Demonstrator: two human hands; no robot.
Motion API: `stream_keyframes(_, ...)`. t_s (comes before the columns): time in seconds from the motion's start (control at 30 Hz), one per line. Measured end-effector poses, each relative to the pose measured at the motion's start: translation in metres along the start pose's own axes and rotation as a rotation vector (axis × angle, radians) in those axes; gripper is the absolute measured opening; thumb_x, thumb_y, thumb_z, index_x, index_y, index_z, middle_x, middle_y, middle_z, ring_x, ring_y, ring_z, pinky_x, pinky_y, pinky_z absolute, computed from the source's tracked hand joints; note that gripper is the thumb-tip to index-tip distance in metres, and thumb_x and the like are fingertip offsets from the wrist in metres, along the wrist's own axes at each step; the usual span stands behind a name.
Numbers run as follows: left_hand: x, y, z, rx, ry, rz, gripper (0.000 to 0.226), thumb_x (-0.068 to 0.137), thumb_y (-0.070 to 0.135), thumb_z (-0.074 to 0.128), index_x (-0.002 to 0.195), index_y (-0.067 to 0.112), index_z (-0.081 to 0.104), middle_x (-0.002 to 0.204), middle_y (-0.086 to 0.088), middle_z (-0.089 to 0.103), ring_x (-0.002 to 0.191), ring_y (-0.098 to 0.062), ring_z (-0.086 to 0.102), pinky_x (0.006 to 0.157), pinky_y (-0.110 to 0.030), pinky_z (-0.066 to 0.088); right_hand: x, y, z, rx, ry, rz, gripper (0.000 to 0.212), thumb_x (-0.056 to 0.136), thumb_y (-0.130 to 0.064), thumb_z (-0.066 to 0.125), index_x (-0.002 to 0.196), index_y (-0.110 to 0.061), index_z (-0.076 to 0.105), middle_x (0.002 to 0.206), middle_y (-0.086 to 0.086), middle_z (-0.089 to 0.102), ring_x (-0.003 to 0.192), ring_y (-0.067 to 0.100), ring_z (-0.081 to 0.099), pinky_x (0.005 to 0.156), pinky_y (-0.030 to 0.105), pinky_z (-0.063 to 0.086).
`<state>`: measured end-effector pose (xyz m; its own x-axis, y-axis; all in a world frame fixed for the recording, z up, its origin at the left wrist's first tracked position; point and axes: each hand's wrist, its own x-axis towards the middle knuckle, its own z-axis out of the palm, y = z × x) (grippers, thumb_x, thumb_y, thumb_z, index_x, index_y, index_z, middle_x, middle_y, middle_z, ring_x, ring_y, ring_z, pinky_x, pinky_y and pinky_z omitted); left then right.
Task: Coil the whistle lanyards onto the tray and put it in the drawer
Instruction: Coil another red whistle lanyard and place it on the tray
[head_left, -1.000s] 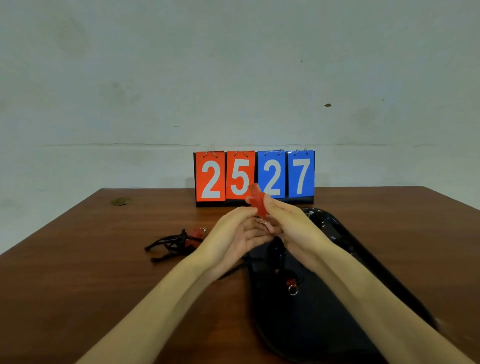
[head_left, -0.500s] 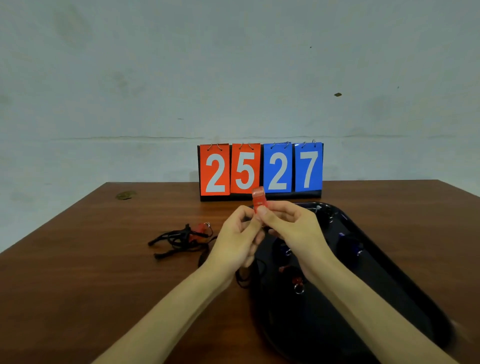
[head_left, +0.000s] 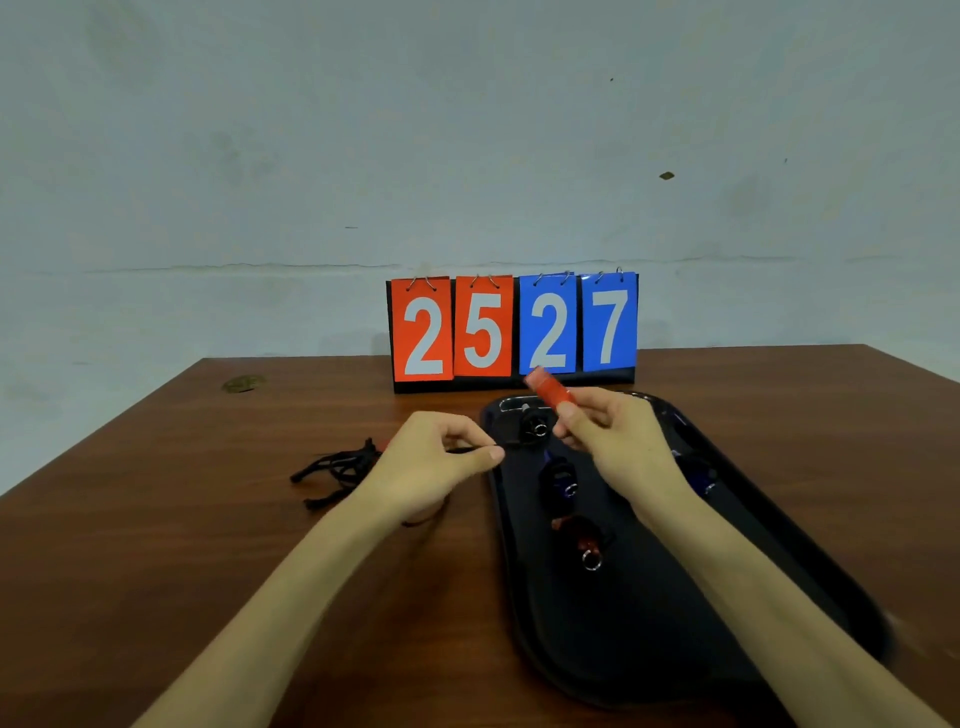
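left hand (head_left: 436, 462) pinches thin black cord (head_left: 464, 450) over worktop (head_left: 156, 545), loose lanyard tangle (head_left: 337, 467) just left of it | right hand (head_left: 613, 441) grips red whistle (head_left: 549, 391) above tray's far end | black tray (head_left: 649, 634) on worktop, holding several coiled lanyards (head_left: 561, 480)

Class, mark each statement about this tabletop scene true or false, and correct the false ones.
1. The right hand holds a red whistle. True.
2. The scoreboard shows 31 and 14. False: it shows 25 and 27.
3. The left hand pinches a black cord. True.
4. The black tray holds nothing. False: several coiled lanyards lie on it.
5. A loose black lanyard lies on the table, left of the tray. True.
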<state>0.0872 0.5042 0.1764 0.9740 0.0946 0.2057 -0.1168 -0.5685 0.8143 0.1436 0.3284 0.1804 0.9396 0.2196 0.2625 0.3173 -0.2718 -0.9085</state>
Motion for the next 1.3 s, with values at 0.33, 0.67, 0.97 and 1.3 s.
stream_keyframes(0.33, -0.003, 0.003, -0.004, 0.031, 0.028, 0.229, 0.010, 0.084, 0.021, 0.066, 0.082, 0.031, 0.068, 0.086, 0.011, 0.068, 0.087, 0.003, 0.060, 0.075, -0.013, 0.045, -0.011, -0.004, 0.004, -0.323, -0.421, -0.114, 0.009, 0.076, -0.018, 0.075, 0.082, -0.017, 0.068, 0.070, -0.002, 0.069, 0.062, 0.010, 0.067, 0.066, 0.021, 0.057)
stream_keyframes(0.67, -0.004, 0.005, -0.014, -0.380, -0.103, 0.030, 0.022, 0.091, 0.025, 0.054, 0.078, 0.019, 0.071, 0.058, 0.001, 0.054, 0.042, -0.007, 0.033, 0.042, -0.020, 0.024, -0.014, -0.017, 0.001, 0.143, -0.354, -0.135, 0.010, 0.076, -0.008, 0.071, 0.083, -0.015, 0.068, 0.071, 0.003, 0.072, 0.061, 0.011, 0.067, 0.056, 0.018, 0.053)
stream_keyframes(0.97, -0.006, 0.010, 0.013, -0.134, -0.206, 0.055, 0.030, 0.098, 0.028, 0.042, 0.088, 0.011, 0.065, 0.051, 0.000, 0.055, 0.032, -0.004, 0.035, 0.037, -0.013, 0.029, -0.007, -0.005, 0.002, 0.093, 0.083, -0.134, 0.010, 0.077, -0.018, 0.074, 0.083, -0.021, 0.067, 0.070, -0.006, 0.070, 0.065, 0.005, 0.067, 0.061, 0.014, 0.051)
stream_keyframes(1.3, -0.012, 0.007, 0.012, 0.228, -0.143, 0.216, 0.028, 0.087, 0.041, 0.059, 0.072, 0.019, 0.067, 0.061, 0.003, 0.059, 0.059, -0.003, 0.053, 0.061, -0.015, 0.043, -0.009, 0.003, 0.003, -0.603, -0.054, -0.367, 0.020, 0.082, -0.030, 0.067, 0.100, -0.020, 0.068, 0.087, -0.007, 0.069, 0.080, 0.006, 0.061, 0.080, 0.025, 0.052)
